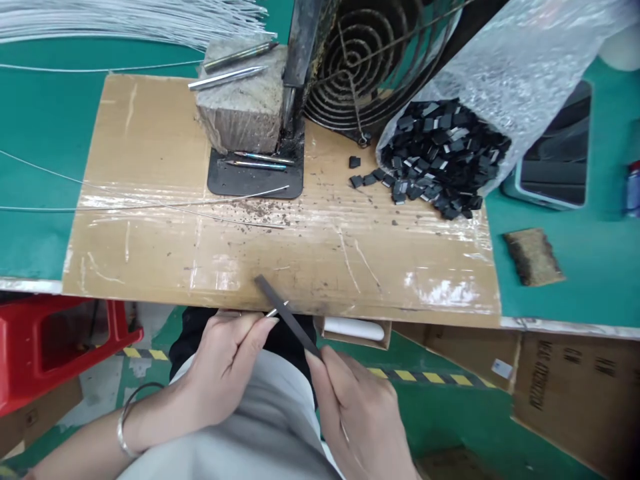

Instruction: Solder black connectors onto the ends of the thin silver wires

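Observation:
My right hand (pixel 357 407) grips a flat dark metal file (pixel 280 307) that slants up and left over the near edge of the cardboard sheet (pixel 165 253). My left hand (pixel 227 357) pinches a small thin metal tip (pixel 277 310) between its fingertips and holds it against the file. Both hands sit below the table's edge, above my lap. A bangle circles my left wrist.
A plastic bag (pixel 520 67) spills several small black parts (pixel 440 160) at back right. A stone block (pixel 245 100) with metal tips, a dark stand (pixel 297 60) and a wire guard (pixel 370 60) stand at the back. Thin wires (pixel 150 203) lie at the left. A red stool (pixel 60 347) is at lower left.

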The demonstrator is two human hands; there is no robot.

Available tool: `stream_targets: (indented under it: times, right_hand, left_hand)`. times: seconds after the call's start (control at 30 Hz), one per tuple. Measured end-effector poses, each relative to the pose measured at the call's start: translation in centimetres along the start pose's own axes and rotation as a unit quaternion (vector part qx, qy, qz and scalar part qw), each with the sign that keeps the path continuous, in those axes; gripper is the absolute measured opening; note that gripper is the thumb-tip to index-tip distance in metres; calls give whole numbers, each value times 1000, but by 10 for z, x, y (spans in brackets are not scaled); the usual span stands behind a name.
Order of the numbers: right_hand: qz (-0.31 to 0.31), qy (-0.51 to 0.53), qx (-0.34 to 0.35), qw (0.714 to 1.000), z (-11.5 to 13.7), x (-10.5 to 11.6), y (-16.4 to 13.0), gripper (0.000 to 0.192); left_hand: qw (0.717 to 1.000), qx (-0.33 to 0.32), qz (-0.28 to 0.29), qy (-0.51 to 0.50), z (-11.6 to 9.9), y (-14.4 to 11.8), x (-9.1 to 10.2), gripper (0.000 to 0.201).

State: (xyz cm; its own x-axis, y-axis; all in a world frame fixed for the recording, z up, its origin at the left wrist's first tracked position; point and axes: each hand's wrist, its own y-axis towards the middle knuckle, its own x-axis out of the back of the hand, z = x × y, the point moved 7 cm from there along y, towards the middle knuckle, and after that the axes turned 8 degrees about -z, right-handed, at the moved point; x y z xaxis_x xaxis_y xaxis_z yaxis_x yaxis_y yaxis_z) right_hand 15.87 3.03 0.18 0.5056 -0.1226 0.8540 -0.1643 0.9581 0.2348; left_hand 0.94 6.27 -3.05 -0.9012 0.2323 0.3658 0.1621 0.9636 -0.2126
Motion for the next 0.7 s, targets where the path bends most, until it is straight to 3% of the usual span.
stream_targets:
  times: [0.13,0.33,0.5,0.7]
  right_hand:
    - [-20,-3,-2,1000,2,-4,13,44]
    - [20,-3,-9,1000,1,-3,1,39]
    - [-18,-3,-6,1000,4,-1,11,46]
    - [36,-1,-15,999,1,0,-1,41]
  left_hand:
    - [998,-42,-15,51,-4,-1,3,39]
    - [992,-84,-16,88,-8,-1,3,38]
    - [993,-79,-18,84,-7,0,2,36]
    - [979,-130,-41,151,-12,-1,5,37]
